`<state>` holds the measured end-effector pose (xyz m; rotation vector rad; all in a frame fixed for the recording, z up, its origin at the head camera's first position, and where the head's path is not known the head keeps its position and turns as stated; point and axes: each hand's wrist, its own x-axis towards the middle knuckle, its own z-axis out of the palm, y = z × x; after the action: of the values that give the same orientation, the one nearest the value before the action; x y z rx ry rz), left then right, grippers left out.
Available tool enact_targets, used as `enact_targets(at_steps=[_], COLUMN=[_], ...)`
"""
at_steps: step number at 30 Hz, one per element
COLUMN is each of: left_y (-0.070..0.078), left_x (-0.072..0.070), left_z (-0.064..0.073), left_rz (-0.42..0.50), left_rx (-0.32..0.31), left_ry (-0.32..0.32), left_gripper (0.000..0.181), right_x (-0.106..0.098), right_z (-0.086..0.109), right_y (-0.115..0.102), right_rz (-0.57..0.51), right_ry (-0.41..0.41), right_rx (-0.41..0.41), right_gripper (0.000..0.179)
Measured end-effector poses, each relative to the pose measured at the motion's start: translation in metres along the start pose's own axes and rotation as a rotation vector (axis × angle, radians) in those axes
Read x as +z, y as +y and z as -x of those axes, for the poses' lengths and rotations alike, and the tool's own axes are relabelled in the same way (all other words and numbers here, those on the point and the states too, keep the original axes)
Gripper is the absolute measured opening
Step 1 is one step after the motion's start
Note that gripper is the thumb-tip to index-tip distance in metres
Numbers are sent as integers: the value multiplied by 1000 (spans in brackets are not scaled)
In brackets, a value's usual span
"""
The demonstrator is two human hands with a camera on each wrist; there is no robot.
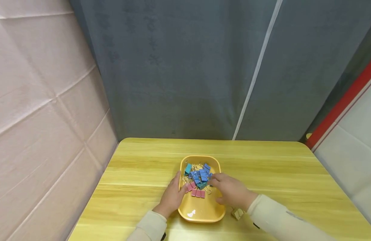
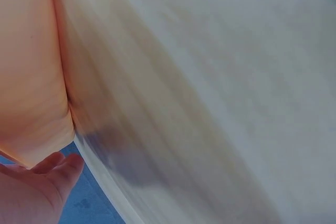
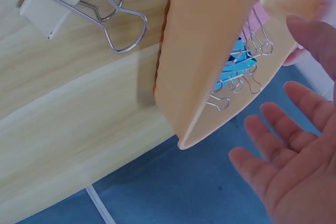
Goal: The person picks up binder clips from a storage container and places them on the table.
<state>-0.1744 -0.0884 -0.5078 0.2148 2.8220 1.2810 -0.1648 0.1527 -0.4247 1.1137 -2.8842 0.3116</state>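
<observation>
A yellow-orange plastic tray (image 1: 203, 208) holds a heap of binder clips, with blue clips (image 1: 204, 176), teal clips (image 1: 188, 168) and pink clips (image 1: 198, 193). My left hand (image 1: 171, 196) grips the tray's left side, thumb over the rim and fingers along the outside wall. In the left wrist view, its fingertips show beside the tray wall (image 2: 31, 72). Over the tray's right rim reaches my right hand (image 1: 230, 190), fingertips near the blue clips. The right wrist view shows its fingers spread and loosely bent, with nothing held.
A large pale binder clip (image 1: 238, 213) lies on the wooden table (image 1: 137, 174), right of the tray and near my right wrist. A dark grey curtain (image 1: 179, 73) hangs behind the table's far edge. Pale fabric (image 1: 47, 100) covers the left side.
</observation>
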Motion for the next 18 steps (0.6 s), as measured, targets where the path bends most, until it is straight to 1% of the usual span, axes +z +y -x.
enact_targets(at_steps=[8,13,18], left_y=[0,0,1], left_x=[0,0,1], left_z=[-1,0,0], left_rz=[-13,-24,-27], left_rx=[-9,-2,-13], left_ry=[5,1,0], left_gripper=[68,69,69], right_x=[6,10,11], right_z=[-8,-14,-21], right_y=[1,-2,-7], right_rz=[5,22,50], right_ry=[-27,-42,-56], right_rx=[-19,-77,-120], right_gripper=[53,54,56])
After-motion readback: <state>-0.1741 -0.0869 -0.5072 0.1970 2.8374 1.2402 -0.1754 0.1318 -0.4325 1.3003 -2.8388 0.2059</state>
